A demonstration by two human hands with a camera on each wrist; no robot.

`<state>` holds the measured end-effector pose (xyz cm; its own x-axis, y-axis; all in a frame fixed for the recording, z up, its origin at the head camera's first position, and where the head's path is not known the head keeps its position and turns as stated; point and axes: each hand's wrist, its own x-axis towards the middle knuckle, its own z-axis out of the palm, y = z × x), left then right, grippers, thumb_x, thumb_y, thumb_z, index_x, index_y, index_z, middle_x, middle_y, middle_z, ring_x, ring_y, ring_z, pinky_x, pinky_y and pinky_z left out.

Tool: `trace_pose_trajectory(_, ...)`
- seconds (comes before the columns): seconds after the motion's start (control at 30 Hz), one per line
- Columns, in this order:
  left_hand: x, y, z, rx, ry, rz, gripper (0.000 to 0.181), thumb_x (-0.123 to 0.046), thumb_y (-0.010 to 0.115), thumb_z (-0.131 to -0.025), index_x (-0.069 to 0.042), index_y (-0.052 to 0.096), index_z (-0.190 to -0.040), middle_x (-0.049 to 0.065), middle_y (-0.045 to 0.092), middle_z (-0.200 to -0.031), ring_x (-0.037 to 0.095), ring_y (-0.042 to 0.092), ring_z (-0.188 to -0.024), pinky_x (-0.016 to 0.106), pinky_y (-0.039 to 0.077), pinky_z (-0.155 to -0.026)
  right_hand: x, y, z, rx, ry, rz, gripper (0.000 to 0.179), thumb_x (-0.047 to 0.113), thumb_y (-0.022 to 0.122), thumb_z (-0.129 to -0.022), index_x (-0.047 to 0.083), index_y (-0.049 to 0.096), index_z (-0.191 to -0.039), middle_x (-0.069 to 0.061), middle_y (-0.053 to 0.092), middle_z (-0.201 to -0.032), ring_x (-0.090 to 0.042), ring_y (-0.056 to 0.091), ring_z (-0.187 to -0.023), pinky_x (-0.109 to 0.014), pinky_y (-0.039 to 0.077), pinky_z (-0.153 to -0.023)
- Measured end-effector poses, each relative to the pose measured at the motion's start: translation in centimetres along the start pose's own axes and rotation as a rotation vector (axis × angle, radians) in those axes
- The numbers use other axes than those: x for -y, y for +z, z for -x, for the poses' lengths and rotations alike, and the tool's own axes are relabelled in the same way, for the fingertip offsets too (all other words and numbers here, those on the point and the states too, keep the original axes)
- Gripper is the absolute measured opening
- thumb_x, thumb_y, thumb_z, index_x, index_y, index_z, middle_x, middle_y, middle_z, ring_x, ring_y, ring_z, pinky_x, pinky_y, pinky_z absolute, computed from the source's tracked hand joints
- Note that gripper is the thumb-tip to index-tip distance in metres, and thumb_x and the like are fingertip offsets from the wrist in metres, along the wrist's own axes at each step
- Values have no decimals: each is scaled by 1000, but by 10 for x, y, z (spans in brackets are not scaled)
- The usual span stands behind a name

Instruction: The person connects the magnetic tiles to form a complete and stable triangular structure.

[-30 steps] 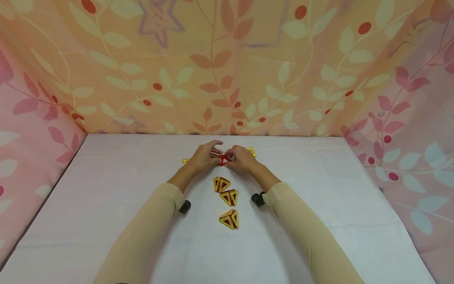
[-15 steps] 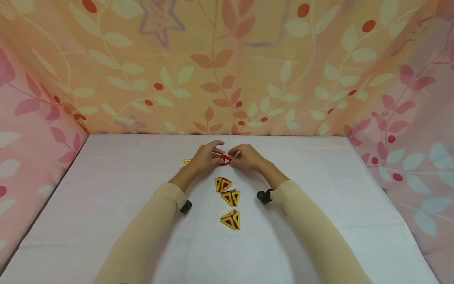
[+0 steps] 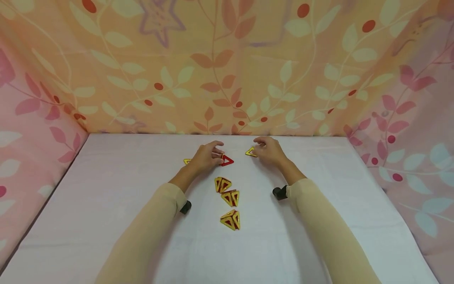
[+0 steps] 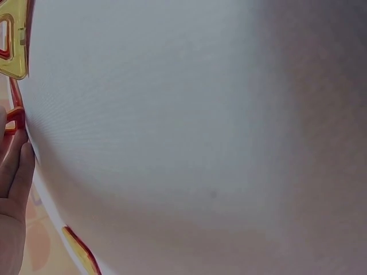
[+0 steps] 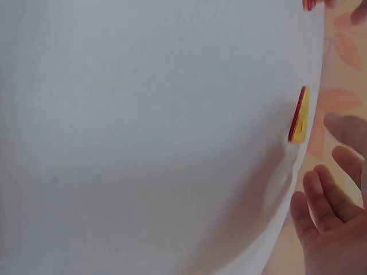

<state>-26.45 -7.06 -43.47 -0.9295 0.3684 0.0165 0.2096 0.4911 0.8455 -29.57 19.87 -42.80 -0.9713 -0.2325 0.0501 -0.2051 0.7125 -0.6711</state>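
In the head view my left hand (image 3: 205, 156) pinches small triangular magnetic tiles: a red triangle tile (image 3: 228, 163) points right, with a yellow edge standing beside it. Its fingertips also show against an orange-red tile (image 4: 16, 117) in the left wrist view. My right hand (image 3: 271, 152) hovers, fingers spread and holding nothing, just beside a single yellow triangle tile (image 3: 248, 151). That tile, yellow over red (image 5: 300, 117), lies flat on the cloth in the right wrist view, apart from the fingers. Part of it is hidden by the hand in the head view.
Built clusters of yellow-and-red triangles stand nearer on the white table (image 3: 142, 236): one cluster (image 3: 222, 184), a second (image 3: 230, 197) against it, and a third (image 3: 230, 219) closest. Another yellow tile (image 3: 186, 161) lies partly behind the left wrist. Patterned curtains enclose the back and sides.
My right hand has let go of the red tile and moved right to the single yellow tile, its fingers spreading. My left hand has stayed in place holding its tiles.
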Motion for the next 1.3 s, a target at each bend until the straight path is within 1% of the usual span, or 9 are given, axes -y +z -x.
trace_pose_trajectory(0.13, 1, 0, 0, 2, -6, 2, 57, 1, 73, -88, 0, 49, -140, 18, 67, -121, 29, 66, -113, 39, 52, -96, -10, -1, 0, 67, 39, 11, 53, 17, 79, -83, 2, 61, -131, -18, 63, -123, -30, 58, -114, -45, 44, -102)
trace_pose_trajectory(0.23, 1, 1, 0, 9, -11, 1, 57, 1, 73, -88, 0, 49, -140, 18, 67, -121, 28, 66, -113, 38, 52, -96, -14, -1, 1, 76, 30, 3, 58, 14, 82, -80, 0, 59, -132, -18, 65, -120, -30, 60, -113, -44, 45, -101)
trace_pose_trajectory(0.4, 0, 1, 0, 6, -17, 0, 57, 0, 73, -88, -1, 49, -140, 17, 68, -120, 28, 66, -113, 37, 52, -96, -16, 0, 2, 61, 12, -19, 57, 10, 82, -79, -2, 60, -130, -18, 65, -118, -31, 60, -110, -43, 46, -99)
trace_pose_trajectory(0.67, 0, 0, 0, 4, -27, -14, 56, -1, 74, -88, -2, 51, -138, 15, 68, -120, 27, 66, -112, 37, 52, -96, -14, 1, 3, 63, 11, -44, 51, 9, 81, -80, -1, 63, -127, -17, 66, -119, -30, 60, -110, -43, 46, -99)
trace_pose_trajectory(0.77, 1, -1, 0, 1, -16, -12, 55, 0, 73, -88, -1, 51, -138, 16, 68, -119, 27, 67, -111, 37, 52, -96, -13, 0, 3, 55, 9, -56, 44, 7, 77, -83, -2, 65, -125, -17, 67, -117, -30, 61, -107, -43, 47, -97)
trace_pose_trajectory(0.87, 1, -1, -1, 2, -7, -14, 54, 0, 73, -88, -1, 52, -137, 16, 68, -119, 27, 67, -111, 37, 52, -96, -11, 0, 4, 47, 2, -77, 34, 1, 68, -88, -4, 66, -122, -19, 68, -116, -30, 62, -104, -42, 49, -94)
trace_pose_trajectory(0.93, 1, -1, -2, 6, -1, -15, 55, 0, 74, -87, 0, 51, -137, 17, 68, -119, 28, 66, -112, 37, 52, -96, -11, -1, 4, 47, -9, -84, 32, -4, 62, -89, -5, 66, -121, -20, 68, -116, -30, 62, -102, -40, 49, -91)
trace_pose_trajectory(1.1, 2, -1, -3, 9, 4, -21, 55, 0, 74, -87, 0, 52, -137, 17, 68, -120, 28, 66, -113, 37, 52, -96, -12, 0, 1, 63, -47, -63, 38, -10, 57, -85, -5, 67, -121, -20, 68, -116, -31, 62, -100, -39, 49, -88)
trace_pose_trajectory(1.3, 1, 0, -3, 4, -5, -25, 54, -1, 75, -87, 0, 52, -136, 16, 68, -119, 27, 67, -112, 37, 52, -96, -11, 4, -2, 106, -71, -13, 41, -9, 58, -82, -3, 67, -122, -18, 67, -118, -30, 60, -102, -40, 48, -90)
